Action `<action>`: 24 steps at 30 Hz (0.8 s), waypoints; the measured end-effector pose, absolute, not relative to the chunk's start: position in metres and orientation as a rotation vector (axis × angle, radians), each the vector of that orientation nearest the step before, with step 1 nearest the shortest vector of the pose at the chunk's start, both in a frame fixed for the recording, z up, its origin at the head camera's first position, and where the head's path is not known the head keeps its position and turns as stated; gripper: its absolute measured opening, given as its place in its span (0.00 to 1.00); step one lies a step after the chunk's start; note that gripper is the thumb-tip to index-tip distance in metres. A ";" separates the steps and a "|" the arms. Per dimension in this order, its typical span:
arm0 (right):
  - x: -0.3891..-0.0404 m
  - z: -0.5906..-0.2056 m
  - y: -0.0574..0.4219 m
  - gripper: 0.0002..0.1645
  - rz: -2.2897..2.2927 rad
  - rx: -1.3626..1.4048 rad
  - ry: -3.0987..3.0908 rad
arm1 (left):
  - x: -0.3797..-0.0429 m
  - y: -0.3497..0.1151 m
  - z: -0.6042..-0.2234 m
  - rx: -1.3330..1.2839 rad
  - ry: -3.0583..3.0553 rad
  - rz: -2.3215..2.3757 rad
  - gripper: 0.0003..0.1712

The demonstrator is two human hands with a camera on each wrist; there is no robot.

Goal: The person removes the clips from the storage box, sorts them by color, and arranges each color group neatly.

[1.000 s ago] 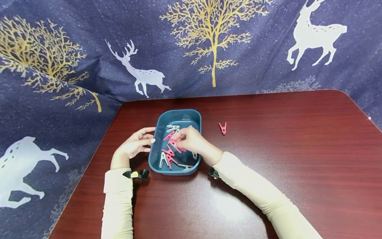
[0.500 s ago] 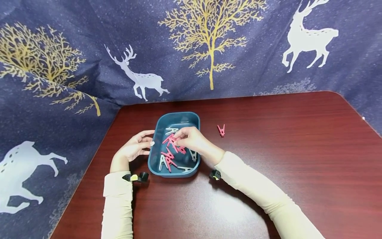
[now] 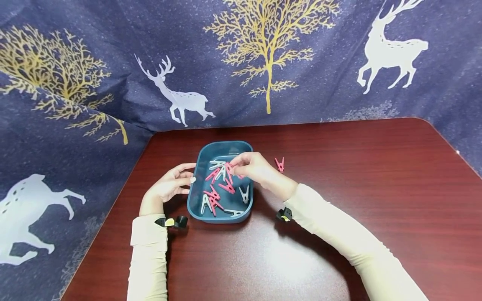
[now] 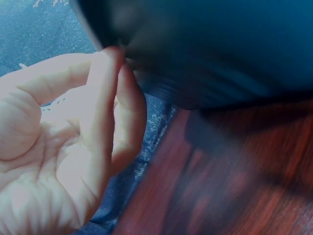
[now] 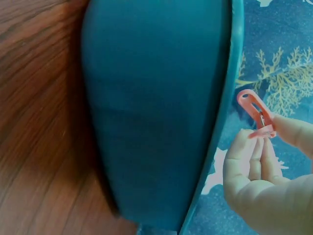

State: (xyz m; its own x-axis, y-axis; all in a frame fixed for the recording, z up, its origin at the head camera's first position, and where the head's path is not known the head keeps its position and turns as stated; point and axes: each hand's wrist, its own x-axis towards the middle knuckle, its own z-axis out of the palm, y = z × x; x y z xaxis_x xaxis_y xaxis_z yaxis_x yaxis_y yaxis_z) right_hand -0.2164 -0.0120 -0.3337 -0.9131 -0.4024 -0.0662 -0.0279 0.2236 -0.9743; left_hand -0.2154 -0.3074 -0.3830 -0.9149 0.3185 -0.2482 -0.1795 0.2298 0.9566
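Observation:
A blue plastic basin [image 3: 220,216] stands on the table, with several pink clothespins [image 3: 227,187] and several white clothespins [image 3: 244,195] scattered over its floor. My right hand [image 3: 255,168] is over the basin's right side and pinches a pink clothespin [image 5: 255,108] between thumb and fingers. In the right wrist view that clothespin shows above the rim. At the basin's left side, my left hand [image 3: 169,184] touches the outer wall with its fingertips, fingers loosely bent. The left wrist view shows the fingers [image 4: 100,98] right against the dark blue wall.
One pink clothespin [image 3: 280,164] lies on the red-brown wooden table [image 3: 357,179] to the right of the basin. A dark blue cloth [image 3: 233,100] printed with deer and trees hangs along the table's back and left edges.
My right hand has lifted from the pile and moved right and slightly back with a pink clothespin, uncovering clothespins beneath. My left hand stays at the basin's side.

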 end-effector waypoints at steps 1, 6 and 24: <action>-0.217 -0.333 -0.009 0.15 -1.743 -0.390 2.197 | -0.216 -0.307 -0.383 0.129 2.115 1.728 0.33; -0.223 -0.326 0.004 0.16 -1.813 -0.379 2.168 | -0.216 -0.306 -0.381 0.147 2.107 1.728 0.33; -0.244 -0.315 0.049 0.19 -1.896 -0.241 2.118 | -0.213 -0.307 -0.379 0.121 2.128 1.704 0.34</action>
